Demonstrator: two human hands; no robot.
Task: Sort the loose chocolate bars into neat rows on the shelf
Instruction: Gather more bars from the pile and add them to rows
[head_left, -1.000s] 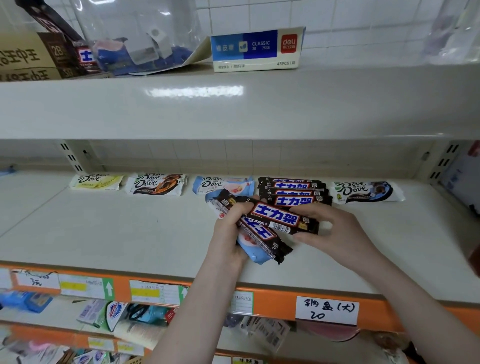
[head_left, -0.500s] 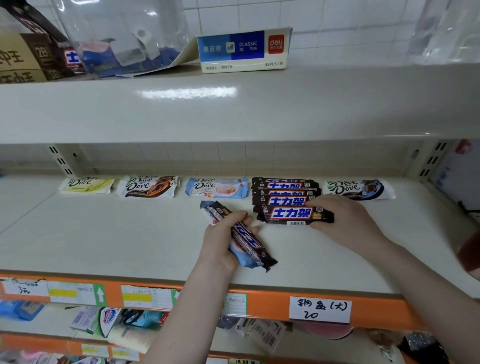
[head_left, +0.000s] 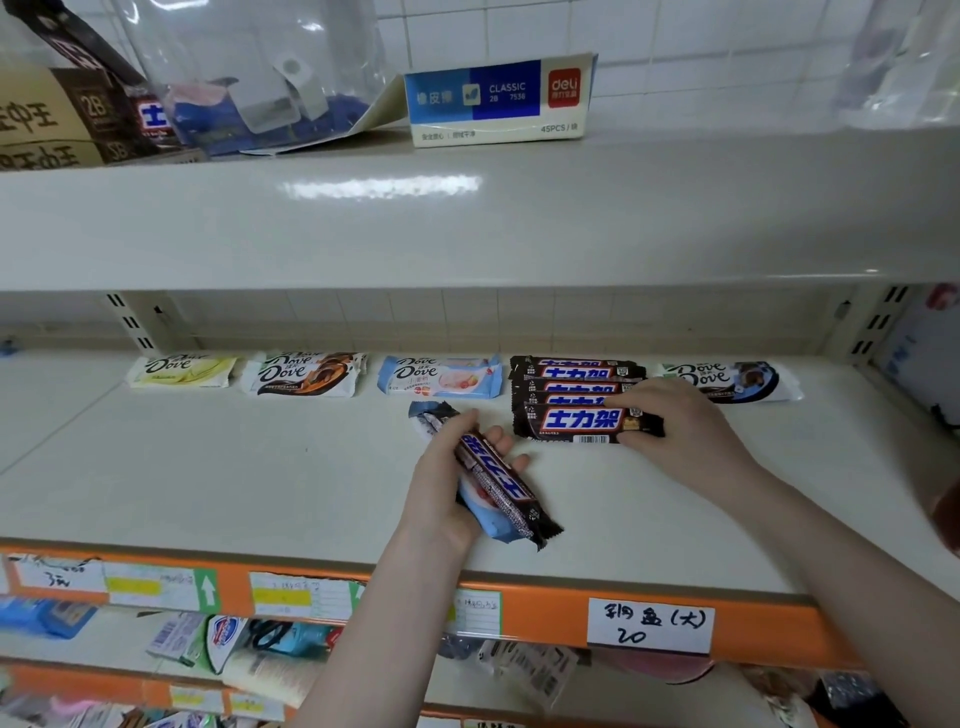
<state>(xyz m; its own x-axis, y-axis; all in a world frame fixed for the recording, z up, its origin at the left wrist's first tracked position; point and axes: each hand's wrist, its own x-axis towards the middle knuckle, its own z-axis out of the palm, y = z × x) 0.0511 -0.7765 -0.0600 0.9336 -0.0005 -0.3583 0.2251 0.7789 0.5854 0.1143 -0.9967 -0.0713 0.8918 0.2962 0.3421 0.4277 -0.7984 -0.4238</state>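
Placement is the step in hand: the right hand (head_left: 680, 431) pinches the end of a dark bar (head_left: 587, 423) and sets it flat at the front of the dark-bar row (head_left: 576, 382), which runs back toward 12 o'clock in overlapping layers. That bar appears to touch the one behind it and lies roughly square with the row.

Off at 9 o'clock from it, the left hand (head_left: 447, 493) grips a small bundle (head_left: 493, 488) lying slantwise on the shelf (head_left: 218, 467): at least one more dark bar on top and a pale blue packet beneath; how many pieces are in the bundle I cannot tell.

Judging from this, the next move calls for letting go of the placed bar without skewing it, then drawing the next dark bar from the bundle and laying it in front. The blue packet looks to belong with the blue packet (head_left: 441, 375) at the back, just left of the dark row.

Along the back wall also sit a yellow packet (head_left: 182, 370) at far 9 o'clock, a brown-swirl packet (head_left: 304, 375) next to it, and a white-and-dark packet (head_left: 748, 382) at 3 o'clock of the dark row.

On the upper shelf (head_left: 467, 228) stand a blue-and-cream carton (head_left: 498, 98), a clear plastic bag (head_left: 249, 78) with something blue inside, and a brown box (head_left: 47, 119); the contents of the two boxes are hidden.
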